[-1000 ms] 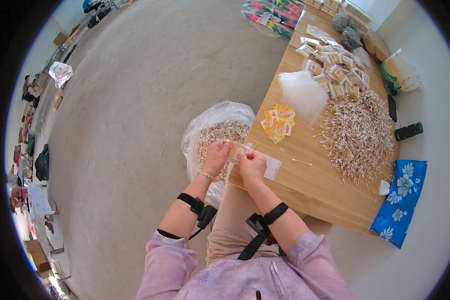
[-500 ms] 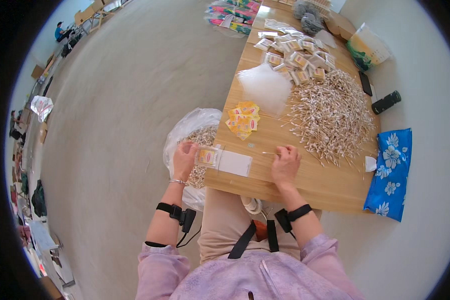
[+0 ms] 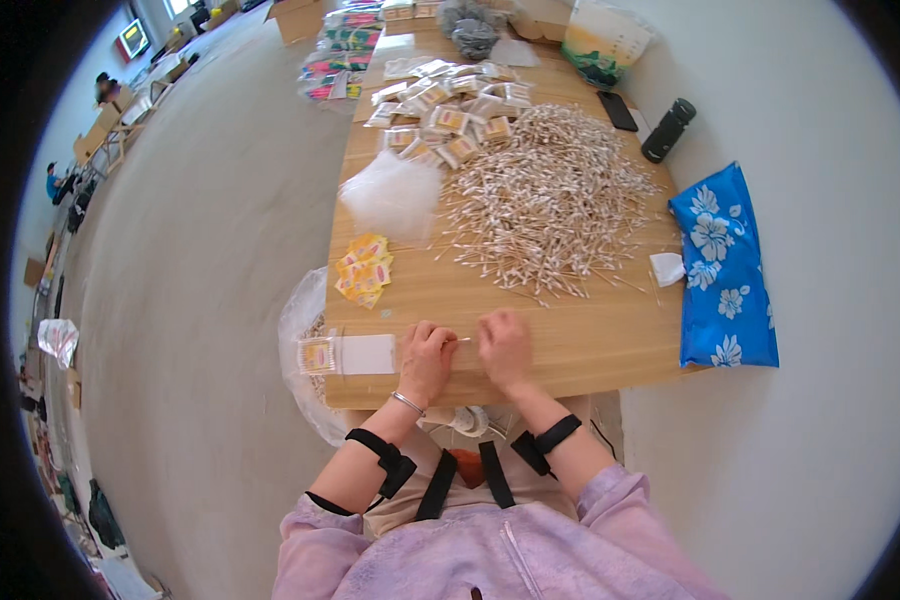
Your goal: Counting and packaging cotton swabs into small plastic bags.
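A workshop given over to packing by hand is indicated by the bulk goods spread across a long wooden table (image 3: 570,345). Loose cotton swabs (image 3: 555,200) are heaped there in great number, small filled packets (image 3: 445,115) are piled beside them, and clear plastic sheets (image 3: 390,195) and yellow cards (image 3: 365,272) are laid out near the table's edge. Brightly coloured bundles (image 3: 342,62) are stacked along the grey floor (image 3: 200,250), close to an open cardboard box (image 3: 295,20). Across the broad room, furniture (image 3: 128,132) and more cartons are lined up, and other people (image 3: 107,90) are seen there
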The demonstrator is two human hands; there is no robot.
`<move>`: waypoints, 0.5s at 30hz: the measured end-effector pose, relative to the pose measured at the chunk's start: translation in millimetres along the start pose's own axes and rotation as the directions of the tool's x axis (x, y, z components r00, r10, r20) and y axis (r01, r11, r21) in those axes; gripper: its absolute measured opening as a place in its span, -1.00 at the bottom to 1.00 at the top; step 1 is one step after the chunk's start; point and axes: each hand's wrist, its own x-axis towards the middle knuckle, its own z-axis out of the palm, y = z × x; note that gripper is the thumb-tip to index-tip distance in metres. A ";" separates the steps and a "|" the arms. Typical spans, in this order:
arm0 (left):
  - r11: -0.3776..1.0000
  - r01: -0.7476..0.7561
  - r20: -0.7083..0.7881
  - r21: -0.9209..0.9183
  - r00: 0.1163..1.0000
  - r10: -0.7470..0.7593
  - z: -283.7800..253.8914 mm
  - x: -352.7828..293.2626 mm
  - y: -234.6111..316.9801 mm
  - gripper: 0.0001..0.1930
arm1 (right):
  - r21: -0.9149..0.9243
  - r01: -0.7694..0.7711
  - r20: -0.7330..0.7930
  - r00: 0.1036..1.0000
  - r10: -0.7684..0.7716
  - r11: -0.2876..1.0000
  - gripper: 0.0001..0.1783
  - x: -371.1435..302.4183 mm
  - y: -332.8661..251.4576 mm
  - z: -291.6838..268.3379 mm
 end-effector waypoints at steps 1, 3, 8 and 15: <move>1.000 -0.005 0.001 -0.005 1.000 0.005 2.2 1.0 0.5 -0.90 | -0.122 -0.035 -0.170 0.985 0.014 0.992 -0.81 8.7 8.7 -10.2; 1.000 -0.014 0.004 -0.012 1.000 0.014 4.5 3.6 0.8 -0.93 | -0.235 -0.094 -0.339 0.941 0.009 0.967 -0.74 29.3 27.1 -31.8; 0.997 -0.080 -0.022 -0.003 0.997 0.080 6.1 4.9 3.8 -0.93 | -0.237 -0.264 -0.222 0.952 0.212 0.935 -0.67 39.3 47.9 -47.0; 0.996 -0.075 -0.030 0.042 0.997 0.076 4.8 1.8 3.7 -0.94 | -0.084 0.051 0.102 0.994 -0.042 0.995 -0.63 22.5 4.5 -12.5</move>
